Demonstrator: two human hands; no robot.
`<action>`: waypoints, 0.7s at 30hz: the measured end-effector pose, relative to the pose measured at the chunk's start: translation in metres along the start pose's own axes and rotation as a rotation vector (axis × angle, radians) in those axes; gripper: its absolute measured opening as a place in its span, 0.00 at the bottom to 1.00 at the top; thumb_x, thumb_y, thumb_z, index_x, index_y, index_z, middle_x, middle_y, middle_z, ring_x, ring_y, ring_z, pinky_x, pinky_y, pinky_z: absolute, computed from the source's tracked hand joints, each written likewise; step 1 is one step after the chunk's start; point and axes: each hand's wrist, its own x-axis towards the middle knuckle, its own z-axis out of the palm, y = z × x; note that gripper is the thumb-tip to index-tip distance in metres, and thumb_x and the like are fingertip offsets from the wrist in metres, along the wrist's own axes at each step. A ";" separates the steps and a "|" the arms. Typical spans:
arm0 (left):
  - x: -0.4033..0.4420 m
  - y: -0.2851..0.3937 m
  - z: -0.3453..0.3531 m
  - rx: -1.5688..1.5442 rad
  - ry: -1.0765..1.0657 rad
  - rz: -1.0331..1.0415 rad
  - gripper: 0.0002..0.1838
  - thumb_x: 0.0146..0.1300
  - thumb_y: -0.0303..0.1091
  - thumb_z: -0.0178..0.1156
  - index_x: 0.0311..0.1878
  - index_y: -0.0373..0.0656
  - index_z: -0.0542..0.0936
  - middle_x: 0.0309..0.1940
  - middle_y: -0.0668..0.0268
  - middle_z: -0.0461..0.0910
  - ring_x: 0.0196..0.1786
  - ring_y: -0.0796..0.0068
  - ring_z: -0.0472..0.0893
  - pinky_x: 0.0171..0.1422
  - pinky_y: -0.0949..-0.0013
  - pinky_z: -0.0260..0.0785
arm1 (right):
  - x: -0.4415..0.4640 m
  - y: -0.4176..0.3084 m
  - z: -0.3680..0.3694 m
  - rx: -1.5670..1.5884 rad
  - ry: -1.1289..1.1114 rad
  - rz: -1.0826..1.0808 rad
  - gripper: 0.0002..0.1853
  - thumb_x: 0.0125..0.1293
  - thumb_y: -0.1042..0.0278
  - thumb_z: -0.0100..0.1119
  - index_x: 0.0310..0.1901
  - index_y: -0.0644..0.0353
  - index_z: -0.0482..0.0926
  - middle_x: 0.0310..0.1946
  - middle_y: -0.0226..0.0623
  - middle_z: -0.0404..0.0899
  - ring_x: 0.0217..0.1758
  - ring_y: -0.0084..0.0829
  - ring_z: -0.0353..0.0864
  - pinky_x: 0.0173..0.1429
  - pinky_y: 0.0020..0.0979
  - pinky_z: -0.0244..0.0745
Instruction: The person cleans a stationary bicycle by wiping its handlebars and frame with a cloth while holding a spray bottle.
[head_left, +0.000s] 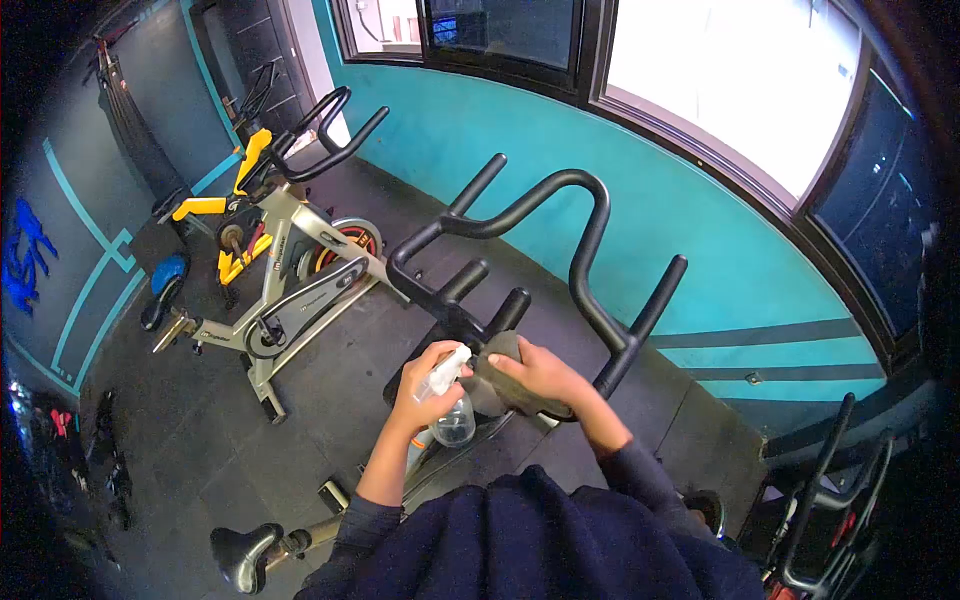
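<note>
My left hand (425, 385) is wrapped round a spray bottle (455, 422) with a white trigger head and a clear body. Close to its right, my right hand (545, 372) grips a grey-brown cloth (506, 375), part of which hangs below the fingers. Both hands are over the front of an exercise bike, just on my side of its black handlebar (540, 200). The hands hide the middle of the bike's front post. Lower left is this bike's black saddle (245, 555).
A silver exercise bike (305, 300) stands to the left, with a yellow one (235, 205) behind it. More black handlebars (825, 495) rise at the lower right. A teal wall (700, 260) with windows runs beyond the bikes. Dark floor tiles (230, 470) lie underneath.
</note>
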 end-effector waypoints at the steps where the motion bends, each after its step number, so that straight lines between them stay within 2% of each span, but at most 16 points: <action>1: 0.000 0.000 0.000 0.001 -0.003 0.002 0.26 0.45 0.19 0.54 0.54 0.36 0.71 0.36 0.63 0.82 0.41 0.74 0.82 0.51 0.70 0.73 | 0.000 0.005 0.001 0.002 0.004 0.000 0.33 0.65 0.38 0.52 0.53 0.65 0.72 0.43 0.56 0.81 0.46 0.51 0.82 0.50 0.41 0.76; 3: -0.001 -0.001 -0.001 -0.013 0.001 -0.008 0.26 0.45 0.19 0.54 0.54 0.36 0.71 0.36 0.63 0.82 0.41 0.74 0.82 0.51 0.71 0.73 | 0.002 0.011 0.004 0.523 -0.105 -0.062 0.36 0.63 0.35 0.53 0.53 0.65 0.72 0.39 0.59 0.80 0.47 0.52 0.81 0.52 0.41 0.74; 5: -0.001 -0.004 -0.001 -0.020 0.009 -0.006 0.26 0.45 0.20 0.54 0.54 0.36 0.71 0.36 0.63 0.82 0.41 0.74 0.82 0.50 0.71 0.73 | -0.001 0.013 0.008 0.564 -0.089 -0.057 0.34 0.62 0.37 0.56 0.51 0.66 0.72 0.41 0.58 0.80 0.47 0.53 0.81 0.51 0.43 0.75; 7: -0.003 -0.005 0.001 -0.034 0.018 -0.008 0.26 0.45 0.20 0.54 0.53 0.36 0.72 0.36 0.63 0.82 0.42 0.74 0.83 0.50 0.71 0.73 | -0.020 -0.013 0.000 -0.076 0.045 0.138 0.31 0.62 0.41 0.58 0.53 0.63 0.71 0.48 0.56 0.78 0.47 0.51 0.81 0.48 0.42 0.76; 8: -0.004 -0.005 0.001 -0.005 0.032 -0.009 0.26 0.45 0.20 0.55 0.53 0.37 0.72 0.37 0.63 0.83 0.42 0.74 0.83 0.50 0.71 0.73 | -0.025 -0.013 0.010 -0.324 0.085 0.174 0.32 0.61 0.43 0.60 0.55 0.63 0.69 0.46 0.51 0.79 0.42 0.51 0.81 0.44 0.43 0.76; 9: -0.005 -0.005 0.001 0.024 0.044 -0.010 0.26 0.45 0.20 0.55 0.53 0.37 0.72 0.37 0.62 0.83 0.43 0.73 0.83 0.50 0.71 0.73 | -0.033 -0.007 0.018 -0.323 0.086 0.178 0.32 0.61 0.43 0.60 0.55 0.63 0.69 0.46 0.51 0.79 0.42 0.51 0.81 0.44 0.43 0.76; 11: -0.005 -0.005 0.000 0.055 0.034 -0.006 0.26 0.45 0.20 0.55 0.54 0.37 0.71 0.37 0.62 0.83 0.43 0.73 0.83 0.50 0.70 0.74 | -0.049 0.006 0.038 -0.580 0.410 -0.036 0.36 0.58 0.42 0.60 0.58 0.64 0.66 0.41 0.47 0.79 0.40 0.47 0.81 0.42 0.42 0.76; 12: -0.006 -0.006 -0.001 0.061 0.031 -0.002 0.27 0.45 0.20 0.55 0.54 0.37 0.71 0.37 0.62 0.82 0.43 0.72 0.83 0.50 0.70 0.74 | -0.059 0.010 0.040 -0.668 0.451 -0.085 0.36 0.56 0.46 0.60 0.60 0.63 0.67 0.39 0.42 0.76 0.40 0.41 0.79 0.43 0.38 0.75; 13: -0.007 -0.007 -0.001 0.066 0.028 0.001 0.27 0.45 0.21 0.56 0.54 0.37 0.71 0.37 0.62 0.82 0.43 0.72 0.83 0.50 0.70 0.74 | -0.068 0.019 0.042 -0.668 0.451 -0.083 0.36 0.56 0.46 0.60 0.60 0.63 0.67 0.39 0.42 0.76 0.40 0.41 0.79 0.43 0.38 0.75; 15: -0.008 -0.007 0.000 0.032 0.034 0.008 0.26 0.46 0.21 0.56 0.54 0.38 0.72 0.37 0.62 0.83 0.42 0.73 0.83 0.50 0.71 0.73 | -0.081 0.036 0.042 -0.889 0.635 -0.348 0.35 0.56 0.49 0.59 0.63 0.61 0.67 0.41 0.39 0.74 0.41 0.36 0.77 0.44 0.35 0.73; 16: -0.007 -0.008 0.001 -0.002 0.044 0.016 0.26 0.46 0.22 0.57 0.54 0.38 0.73 0.38 0.62 0.84 0.41 0.74 0.84 0.49 0.72 0.73 | -0.086 0.041 0.040 -0.894 0.636 -0.347 0.35 0.56 0.49 0.59 0.63 0.61 0.67 0.41 0.39 0.74 0.41 0.36 0.77 0.44 0.35 0.73; 18: -0.006 -0.013 0.000 -0.045 0.019 -0.007 0.26 0.46 0.21 0.56 0.54 0.37 0.72 0.37 0.63 0.83 0.42 0.74 0.83 0.51 0.71 0.73 | -0.089 0.043 0.037 -1.062 0.751 -0.507 0.34 0.56 0.52 0.58 0.63 0.61 0.67 0.39 0.38 0.73 0.40 0.34 0.74 0.43 0.34 0.71; 19: -0.006 -0.014 -0.001 -0.084 -0.005 -0.031 0.26 0.46 0.21 0.55 0.54 0.35 0.71 0.37 0.63 0.82 0.44 0.73 0.82 0.53 0.70 0.72 | -0.088 0.037 0.036 -1.063 0.749 -0.513 0.34 0.56 0.52 0.58 0.63 0.61 0.67 0.39 0.38 0.73 0.40 0.34 0.74 0.43 0.34 0.71; 21: -0.004 -0.011 -0.003 -0.069 -0.019 -0.032 0.26 0.47 0.21 0.55 0.54 0.35 0.71 0.37 0.63 0.81 0.44 0.73 0.81 0.53 0.70 0.72 | -0.085 0.018 0.038 -0.933 0.600 -0.276 0.33 0.57 0.49 0.58 0.60 0.62 0.68 0.41 0.39 0.75 0.40 0.35 0.77 0.44 0.34 0.73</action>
